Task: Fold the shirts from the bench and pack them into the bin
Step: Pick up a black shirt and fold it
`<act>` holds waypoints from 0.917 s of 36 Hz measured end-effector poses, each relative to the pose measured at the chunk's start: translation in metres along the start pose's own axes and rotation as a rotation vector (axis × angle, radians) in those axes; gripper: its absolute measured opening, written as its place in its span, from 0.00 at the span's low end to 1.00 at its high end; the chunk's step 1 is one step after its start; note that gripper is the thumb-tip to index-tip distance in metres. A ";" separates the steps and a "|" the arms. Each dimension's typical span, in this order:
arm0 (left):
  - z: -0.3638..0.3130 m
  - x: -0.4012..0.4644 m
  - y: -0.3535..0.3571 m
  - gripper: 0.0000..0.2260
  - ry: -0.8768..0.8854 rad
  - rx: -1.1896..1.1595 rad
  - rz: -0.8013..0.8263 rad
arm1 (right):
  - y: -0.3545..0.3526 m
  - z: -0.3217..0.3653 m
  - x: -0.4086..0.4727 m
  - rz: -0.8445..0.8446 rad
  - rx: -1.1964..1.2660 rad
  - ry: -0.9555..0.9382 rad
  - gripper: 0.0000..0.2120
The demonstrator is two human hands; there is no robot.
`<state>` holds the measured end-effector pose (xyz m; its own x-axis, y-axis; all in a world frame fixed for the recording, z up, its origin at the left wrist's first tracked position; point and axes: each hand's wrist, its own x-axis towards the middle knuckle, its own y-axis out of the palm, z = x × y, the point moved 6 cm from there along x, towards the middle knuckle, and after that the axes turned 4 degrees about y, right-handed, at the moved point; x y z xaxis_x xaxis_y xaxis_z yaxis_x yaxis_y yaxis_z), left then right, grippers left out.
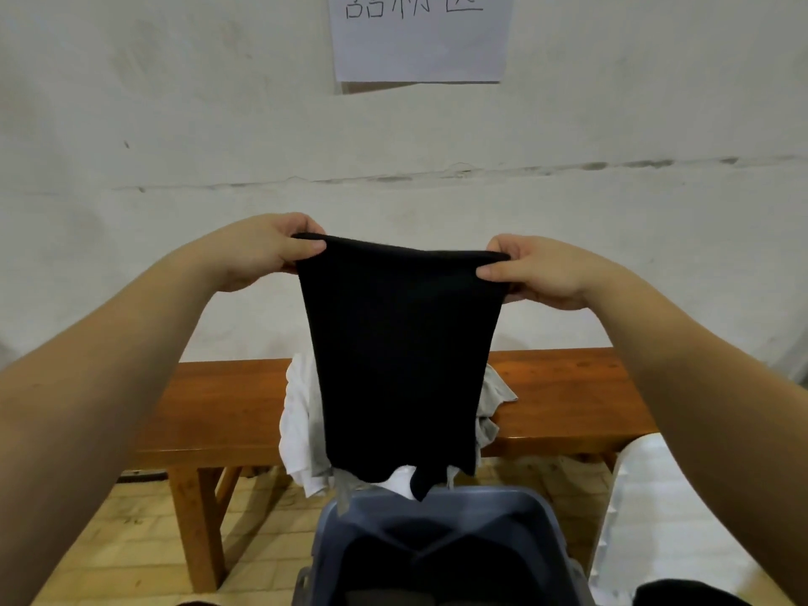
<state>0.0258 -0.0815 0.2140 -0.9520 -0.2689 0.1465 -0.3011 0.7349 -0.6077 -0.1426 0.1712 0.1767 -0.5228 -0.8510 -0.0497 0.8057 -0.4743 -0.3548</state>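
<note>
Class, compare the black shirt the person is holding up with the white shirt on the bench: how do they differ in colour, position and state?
1. The black shirt is dark; the white shirt is pale.
2. The black shirt hangs in the air, pinched at its top corners by the left hand and right hand; the white shirt lies on the bench, untouched.
3. The black shirt hangs flat and narrow; the white shirt is crumpled, spilling over the bench's front edge.

Neither is in the bin yet.
</note>
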 end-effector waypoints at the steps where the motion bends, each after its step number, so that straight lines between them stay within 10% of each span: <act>1: -0.005 0.000 -0.003 0.04 0.034 0.010 -0.021 | -0.002 0.005 -0.001 -0.018 0.004 -0.022 0.06; 7: -0.011 0.001 -0.019 0.12 0.161 -0.546 -0.265 | -0.020 0.040 -0.013 -0.255 0.309 -0.336 0.09; 11: 0.026 0.002 0.014 0.04 -0.027 -0.331 -0.172 | 0.012 -0.004 -0.006 -0.220 -0.134 -0.091 0.06; 16: 0.016 -0.001 0.002 0.05 0.079 -0.534 -0.240 | -0.013 -0.004 -0.012 -0.367 0.281 -0.209 0.05; 33: 0.019 0.009 0.008 0.08 0.119 -0.551 -0.188 | -0.008 -0.008 0.007 -0.374 0.575 -0.203 0.19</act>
<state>0.0160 -0.0893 0.1956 -0.8696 -0.3775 0.3182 -0.4193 0.9049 -0.0724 -0.1551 0.1705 0.1718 -0.7758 -0.6065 0.1740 0.6308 -0.7388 0.2373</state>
